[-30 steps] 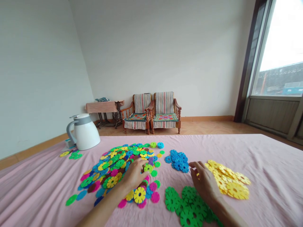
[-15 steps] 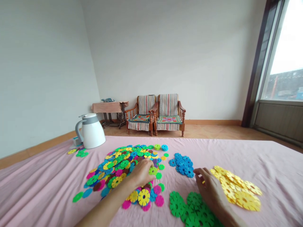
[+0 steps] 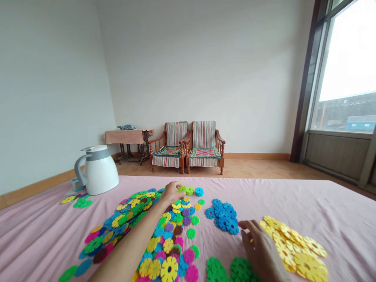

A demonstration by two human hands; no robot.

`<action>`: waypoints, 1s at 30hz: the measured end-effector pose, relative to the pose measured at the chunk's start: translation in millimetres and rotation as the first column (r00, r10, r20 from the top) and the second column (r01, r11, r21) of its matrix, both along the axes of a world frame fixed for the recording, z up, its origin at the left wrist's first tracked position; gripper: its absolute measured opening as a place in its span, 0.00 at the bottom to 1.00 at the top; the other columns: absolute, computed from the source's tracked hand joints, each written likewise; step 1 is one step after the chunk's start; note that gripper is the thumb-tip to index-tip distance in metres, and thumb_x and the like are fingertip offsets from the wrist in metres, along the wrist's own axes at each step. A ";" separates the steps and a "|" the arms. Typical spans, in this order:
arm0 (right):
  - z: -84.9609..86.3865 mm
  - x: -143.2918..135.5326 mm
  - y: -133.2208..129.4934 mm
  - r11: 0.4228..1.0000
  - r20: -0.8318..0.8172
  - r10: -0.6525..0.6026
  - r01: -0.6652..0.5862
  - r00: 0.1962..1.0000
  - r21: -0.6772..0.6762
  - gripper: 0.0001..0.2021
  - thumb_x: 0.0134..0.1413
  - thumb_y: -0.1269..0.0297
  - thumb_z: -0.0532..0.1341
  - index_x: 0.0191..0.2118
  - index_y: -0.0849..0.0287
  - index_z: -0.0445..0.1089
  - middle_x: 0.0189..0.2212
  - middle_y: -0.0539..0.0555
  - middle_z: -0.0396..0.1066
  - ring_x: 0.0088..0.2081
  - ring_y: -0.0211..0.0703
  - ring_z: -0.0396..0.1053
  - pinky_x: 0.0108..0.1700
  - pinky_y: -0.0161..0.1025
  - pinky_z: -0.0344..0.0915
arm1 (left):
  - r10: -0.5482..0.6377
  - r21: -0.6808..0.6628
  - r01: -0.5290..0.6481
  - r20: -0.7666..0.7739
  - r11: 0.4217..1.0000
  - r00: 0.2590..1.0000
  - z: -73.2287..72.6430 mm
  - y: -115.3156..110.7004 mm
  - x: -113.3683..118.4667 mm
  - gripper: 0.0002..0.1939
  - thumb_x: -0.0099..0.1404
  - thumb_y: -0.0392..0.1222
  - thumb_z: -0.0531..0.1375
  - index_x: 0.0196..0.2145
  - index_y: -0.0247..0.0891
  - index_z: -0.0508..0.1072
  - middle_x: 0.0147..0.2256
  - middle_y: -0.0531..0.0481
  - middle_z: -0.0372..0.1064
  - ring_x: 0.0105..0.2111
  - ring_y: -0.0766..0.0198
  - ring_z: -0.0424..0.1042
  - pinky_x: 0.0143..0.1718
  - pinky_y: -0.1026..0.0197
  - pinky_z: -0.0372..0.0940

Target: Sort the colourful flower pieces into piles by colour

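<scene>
My left hand (image 3: pixel 172 192) reaches to the far edge of a mixed heap of flower-shaped plastic discs (image 3: pixel 169 245), its fingers pinching a lime-green disc (image 3: pixel 182 188). Just right of that disc sit a small lime-green stack (image 3: pixel 189 190) and a blue stack (image 3: pixel 199 191). My right hand (image 3: pixel 258 244) hovers or rests, I cannot tell which, with fingers loosely bent and apart. It is between a blue disc pile (image 3: pixel 225 215), a green pile (image 3: pixel 241 269) partly under it, and a yellow pile (image 3: pixel 290 244). A tiny yellow spot shows between its fingers; what it is stays unclear.
A white and grey jug (image 3: pixel 101 172) stands at the left on the pink cloth (image 3: pixel 337 211), with a few loose discs (image 3: pixel 82 202) in front. Beyond the cloth's far edge are two wooden armchairs (image 3: pixel 204 147) and a cloth-covered sewing table (image 3: pixel 126 136).
My left hand has moved away from me, from the heap's right side to its far edge, carrying the lime-green disc. My right hand stays near the blue pile. The view has shifted slightly.
</scene>
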State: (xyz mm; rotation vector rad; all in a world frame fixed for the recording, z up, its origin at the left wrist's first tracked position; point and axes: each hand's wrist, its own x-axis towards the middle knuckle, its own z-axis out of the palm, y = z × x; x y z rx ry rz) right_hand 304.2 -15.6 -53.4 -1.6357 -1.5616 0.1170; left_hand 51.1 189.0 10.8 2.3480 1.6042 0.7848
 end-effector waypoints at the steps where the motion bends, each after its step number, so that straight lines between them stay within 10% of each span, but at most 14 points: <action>1: -1.2 0.7 1.1 1.000 -0.005 0.009 -0.009 1.000 0.002 0.13 0.54 0.62 0.47 0.39 0.57 0.67 0.35 0.55 0.69 0.28 0.38 0.69 0.31 0.36 0.65 | 0.003 -0.009 -0.003 -0.003 1.000 1.000 -0.8 7.5 3.9 0.16 0.49 0.39 0.64 0.37 0.34 0.73 0.35 0.48 0.72 0.34 0.62 0.70 0.35 0.65 0.63; 10: -5.8 -11.8 3.6 0.991 -0.061 -0.050 0.057 0.997 0.125 0.13 0.54 0.61 0.47 0.35 0.55 0.68 0.32 0.53 0.69 0.25 0.37 0.67 0.29 0.36 0.64 | -0.095 -0.151 0.074 -0.139 0.986 0.986 -13.8 43.5 30.4 0.13 0.65 0.43 0.55 0.45 0.34 0.67 0.44 0.46 0.66 0.41 0.60 0.68 0.41 0.52 0.66; 30: -4.4 -10.9 2.6 0.997 -0.045 -0.027 0.030 0.999 0.071 0.15 0.54 0.60 0.46 0.36 0.55 0.69 0.31 0.53 0.69 0.23 0.36 0.66 0.29 0.35 0.63 | -0.091 -0.173 0.065 -0.146 0.983 0.985 -19.1 54.3 36.1 0.15 0.64 0.43 0.56 0.46 0.34 0.67 0.45 0.46 0.65 0.41 0.59 0.68 0.41 0.53 0.66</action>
